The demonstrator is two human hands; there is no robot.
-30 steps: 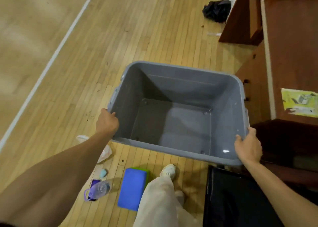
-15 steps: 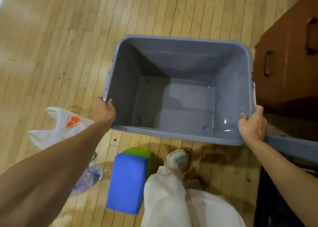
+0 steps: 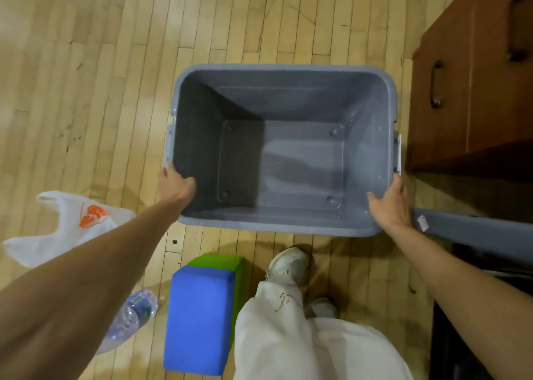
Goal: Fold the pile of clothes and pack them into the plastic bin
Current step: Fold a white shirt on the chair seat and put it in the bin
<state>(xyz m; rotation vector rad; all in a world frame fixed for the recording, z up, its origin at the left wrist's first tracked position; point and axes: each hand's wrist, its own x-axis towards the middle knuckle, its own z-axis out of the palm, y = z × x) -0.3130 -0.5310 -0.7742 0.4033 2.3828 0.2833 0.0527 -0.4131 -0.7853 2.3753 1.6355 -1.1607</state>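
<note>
the left hand (image 3: pixel 176 188) curls round the near left corner of the grey plastic bin (image 3: pixel 288 100), and the right hand (image 3: pixel 389 203) grips the near right corner. the bin is empty and hangs over the wood floor (image 3: pixel 86 76), or rests on it; which is unclear. no clothes are in view.

its right handle is just beside the wooden cabinet (image 3: pixel 473 76), so a swing to the right could knock it. a step forward could catch the blue foam block (image 3: pixel 199 319) or the water bottle (image 3: pixel 129 319), which lie near the shoe (image 3: pixel 288 264).

compared with a second ago, the grips are the same, the bin sits squarer and the view looks more steeply down. the white plastic bag (image 3: pixel 66 226) now shows in full.
</note>
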